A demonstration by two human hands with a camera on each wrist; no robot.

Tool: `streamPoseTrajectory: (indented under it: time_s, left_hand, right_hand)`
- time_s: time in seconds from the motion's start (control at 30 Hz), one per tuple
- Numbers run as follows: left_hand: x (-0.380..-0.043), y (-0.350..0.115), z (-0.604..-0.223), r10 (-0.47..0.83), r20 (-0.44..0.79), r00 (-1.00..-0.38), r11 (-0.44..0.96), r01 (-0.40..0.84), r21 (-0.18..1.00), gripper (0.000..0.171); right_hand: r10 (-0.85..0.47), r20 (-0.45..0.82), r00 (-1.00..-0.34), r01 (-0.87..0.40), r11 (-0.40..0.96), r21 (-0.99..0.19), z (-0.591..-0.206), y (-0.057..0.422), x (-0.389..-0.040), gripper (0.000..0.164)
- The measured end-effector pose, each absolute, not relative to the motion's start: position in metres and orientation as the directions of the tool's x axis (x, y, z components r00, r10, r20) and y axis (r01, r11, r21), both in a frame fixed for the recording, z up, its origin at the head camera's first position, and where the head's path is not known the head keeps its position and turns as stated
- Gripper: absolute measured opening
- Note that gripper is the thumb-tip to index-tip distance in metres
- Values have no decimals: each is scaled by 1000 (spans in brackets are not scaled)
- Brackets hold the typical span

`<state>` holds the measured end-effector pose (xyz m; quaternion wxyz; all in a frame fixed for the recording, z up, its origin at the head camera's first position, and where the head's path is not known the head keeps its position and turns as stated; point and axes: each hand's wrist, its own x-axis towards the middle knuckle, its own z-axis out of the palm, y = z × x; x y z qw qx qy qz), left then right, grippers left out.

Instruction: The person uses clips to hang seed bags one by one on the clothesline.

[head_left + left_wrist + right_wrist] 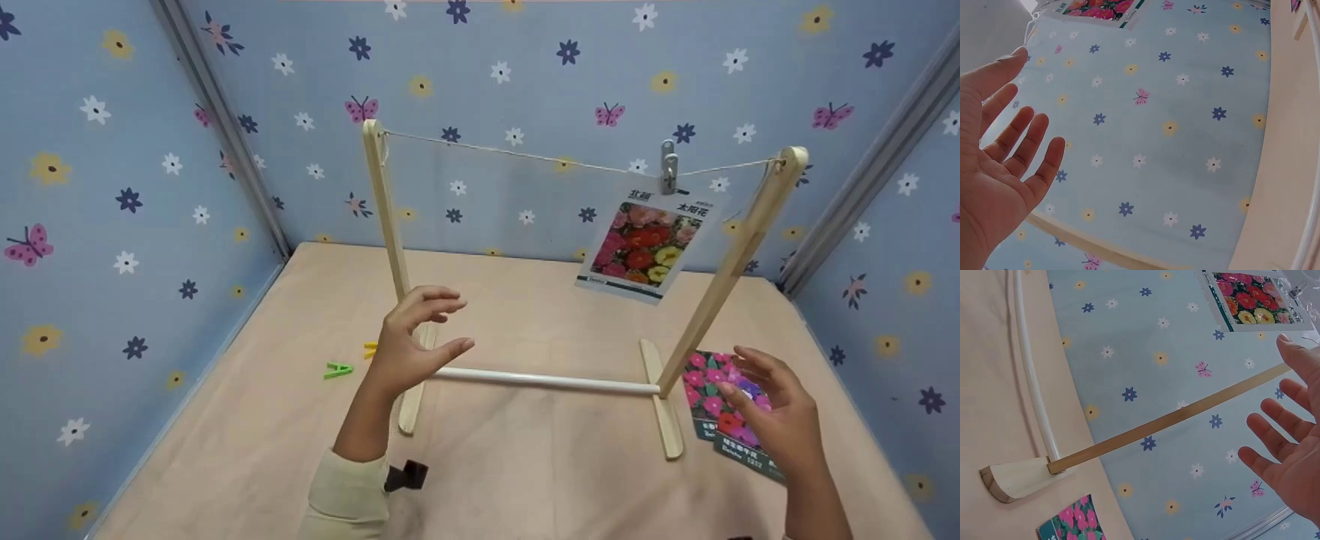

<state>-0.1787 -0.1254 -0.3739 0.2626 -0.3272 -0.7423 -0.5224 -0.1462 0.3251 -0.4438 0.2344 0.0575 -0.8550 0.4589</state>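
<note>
At lower right, the right hand (787, 424), fingers relaxed and parted, overlaps two flower packets (735, 427), contents hidden. Left of centre, the left hand (412, 341), thumb spread from loosely curved fingers, overlaps a wooden stand (716, 300). At upper right, a metal clip (669, 169) holds a third packet (641, 247) on string (502, 152).

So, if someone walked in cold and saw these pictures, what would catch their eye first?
Probably the bright flower packet, hanging from a metal clip on the string, near the right-hand post of the wooden stand. Next might come the two empty hands in the head view: the left hand overlapping the left-hand post, the right hand partly covering two more packets on the table.
</note>
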Motion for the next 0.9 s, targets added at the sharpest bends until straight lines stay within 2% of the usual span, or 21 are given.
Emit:
streamPoseTrajectory:
  time_s: [0.13, 0.4, 0.63, 0.9]
  left_hand:
    - [-176, -141, -385, 178, 703, -689, 256, 722, 643, 42]
    - [-172, -176, -408, 90, 639, -764, 258, 638, 726, 47]
    - [-168, -201, -423, 12, 616, -788, 288, 593, 752, 42]
    - [-163, -221, -435, -83, 537, -839, 312, 490, 814, 38]
  right_hand:
    - [150, 434, -889, -275, 582, -765, -448, 329, -143, 56]
    - [216, 341, -915, -157, 588, -793, -454, 342, -137, 66]
    - [267, 296, -917, -85, 593, -801, -459, 356, -133, 66]
    - [288, 350, -892, -143, 553, -821, -471, 373, -126, 61]
